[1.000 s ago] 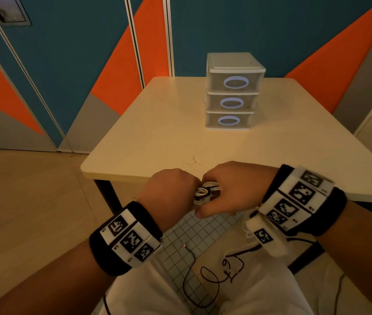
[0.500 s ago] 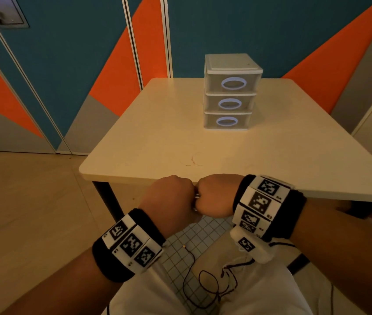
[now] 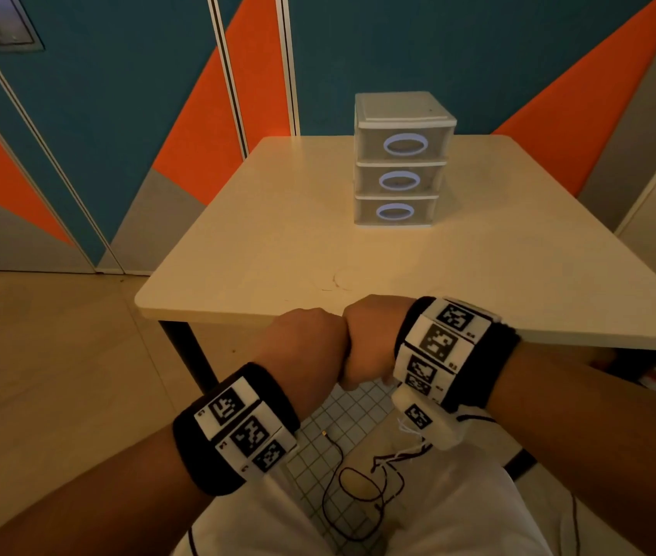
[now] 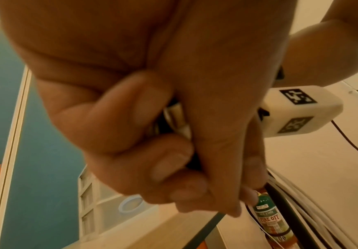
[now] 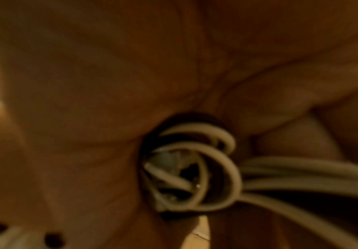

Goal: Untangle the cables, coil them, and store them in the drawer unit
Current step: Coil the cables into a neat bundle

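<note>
Both fists meet knuckle to knuckle just short of the table's near edge: the left hand [image 3: 310, 347] and the right hand [image 3: 368, 347], fingers curled tight around a bundle of white cables [image 5: 206, 168] clamped between them, its loops bunched in the right palm. Straight ahead of the hands, well apart from them, the drawer unit [image 3: 400, 162] stands on the table [image 3: 278, 242], all three drawers closed
</note>
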Motion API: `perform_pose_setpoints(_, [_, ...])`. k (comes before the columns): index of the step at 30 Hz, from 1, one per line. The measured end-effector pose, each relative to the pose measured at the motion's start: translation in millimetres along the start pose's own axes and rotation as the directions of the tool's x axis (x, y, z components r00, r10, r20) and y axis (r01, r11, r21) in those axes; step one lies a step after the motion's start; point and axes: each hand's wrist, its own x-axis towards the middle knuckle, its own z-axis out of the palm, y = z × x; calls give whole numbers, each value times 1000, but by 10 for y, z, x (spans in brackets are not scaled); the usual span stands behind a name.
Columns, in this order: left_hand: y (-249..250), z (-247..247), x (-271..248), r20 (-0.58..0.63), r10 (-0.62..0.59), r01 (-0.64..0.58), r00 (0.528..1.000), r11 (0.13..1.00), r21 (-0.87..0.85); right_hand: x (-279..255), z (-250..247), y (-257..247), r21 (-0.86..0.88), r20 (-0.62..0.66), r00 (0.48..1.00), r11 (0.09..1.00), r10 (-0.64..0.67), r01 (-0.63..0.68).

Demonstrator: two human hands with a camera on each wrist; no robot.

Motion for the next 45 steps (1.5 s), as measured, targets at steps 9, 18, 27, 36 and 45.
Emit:
perform_pose_setpoints(9, [-62, 70, -76, -80, 61, -61, 995, 998, 3, -65, 251, 69, -155, -63, 993, 984, -98, 87])
perform_pose_setpoints(18, [-388, -118, -237, -365, 219, -352, 905, 868, -351, -192, 68, 257, 253, -100, 989, 959, -107, 129])
perform_pose_setpoints(27, [-418, -24, -264, -420, 108, -433, 901, 247, -867, -304, -44, 307, 899, -224, 958, 340, -181, 275])
perform_pose_setpoints(36, [-229, -289, -215, -447, 288, -447, 847, -71, -892, -232, 20, 50, 716, -294, 929, 592, -225, 370])
perform_pose_setpoints(45, [-272, -287, -93, -541, -74, -537, 838, -286, -793, -92, 282, 262, 770, -287, 924, 513, -254, 380])
